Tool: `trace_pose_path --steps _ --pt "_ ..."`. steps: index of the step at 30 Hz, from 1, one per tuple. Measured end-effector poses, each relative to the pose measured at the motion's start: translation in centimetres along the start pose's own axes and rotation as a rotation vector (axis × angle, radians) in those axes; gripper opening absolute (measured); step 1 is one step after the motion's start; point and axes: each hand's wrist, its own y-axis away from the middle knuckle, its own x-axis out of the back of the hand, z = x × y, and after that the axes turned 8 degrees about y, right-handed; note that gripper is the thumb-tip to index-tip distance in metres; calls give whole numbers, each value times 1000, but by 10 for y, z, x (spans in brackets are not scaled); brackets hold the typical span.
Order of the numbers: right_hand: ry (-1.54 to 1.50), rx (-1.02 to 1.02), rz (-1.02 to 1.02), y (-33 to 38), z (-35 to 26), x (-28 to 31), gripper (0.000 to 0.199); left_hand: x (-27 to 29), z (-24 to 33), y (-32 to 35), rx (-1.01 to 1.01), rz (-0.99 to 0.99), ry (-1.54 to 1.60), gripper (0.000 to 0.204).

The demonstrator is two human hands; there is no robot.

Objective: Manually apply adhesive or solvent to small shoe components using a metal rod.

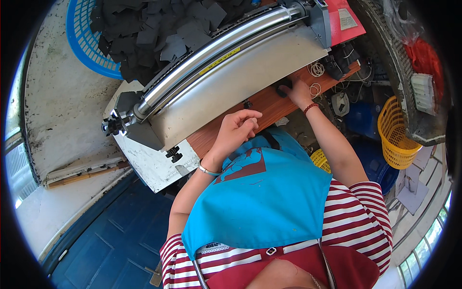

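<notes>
My right hand (299,92) reaches over the reddish-brown wooden board (269,105), its fingers closed around a small dark object (284,90). That object's kind is hard to make out. Lower and to the left, my left hand (237,129) hovers near the board's front edge, above my blue apron (260,192). Its fingers are loosely curled in, the index finger pointing right, and nothing shows in them. Beyond the board stands a roller machine with a long shiny metal roller (211,55) and a sloping metal plate (240,79).
A blue plastic basket (79,45) heaped with dark flat pieces (154,29) stands at the back left. White cord (316,69) lies by the board's right end. A yellow basket (397,135) is at right. A black knob (174,154) sticks out at the machine's near left.
</notes>
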Motion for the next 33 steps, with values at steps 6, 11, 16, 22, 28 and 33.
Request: trace_pose_path --steps 6,11,16,22,28,33 --pt "-52 -32 -98 12 -2 0 45 -2 -12 -7 -3 -19 -5 28" --pt "-454 94 -197 62 -20 38 40 -13 -17 -11 -17 46 -82 40" --pt "-787 188 -280 96 -67 104 30 -20 -4 -19 -139 18 20 49" --pt "-1076 162 -450 100 -96 130 31 -16 22 -10 -145 -53 398 30" --pt "-1144 184 -475 86 -110 116 24 -25 43 4 -516 298 -396 22" --pt "-1114 371 -272 84 -135 123 21 -23 52 13 -727 439 -718 24"
